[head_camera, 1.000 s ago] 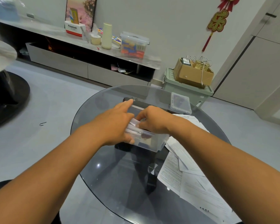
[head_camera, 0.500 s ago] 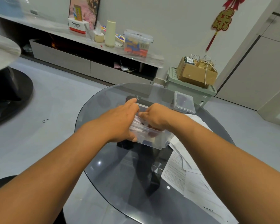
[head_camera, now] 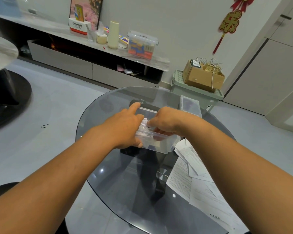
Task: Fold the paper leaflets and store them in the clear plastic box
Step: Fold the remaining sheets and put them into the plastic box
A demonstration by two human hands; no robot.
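Observation:
The clear plastic box [head_camera: 164, 146] stands in the middle of the round glass table [head_camera: 112, 191]. My left hand [head_camera: 125, 129] lies along the box's left side, its index finger stretched along the far rim and its thumb at the near corner. My right hand [head_camera: 166, 121] reaches down into the box from the right, its curled fingers on folded white leaflets [head_camera: 144, 123] standing inside. Several unfolded leaflets [head_camera: 193, 179] lie spread on the table to the right, partly under my right forearm.
The box's clear lid [head_camera: 190, 105] lies at the table's far right edge. Beyond it stands a green bin [head_camera: 178, 81] with a cardboard box [head_camera: 201, 76] on top. A long low cabinet [head_camera: 91, 68] runs along the wall. A black round base [head_camera: 8, 100] sits at left.
Both hands stay at the box. The right hand has gone a little deeper into it, and the view has shifted slightly.

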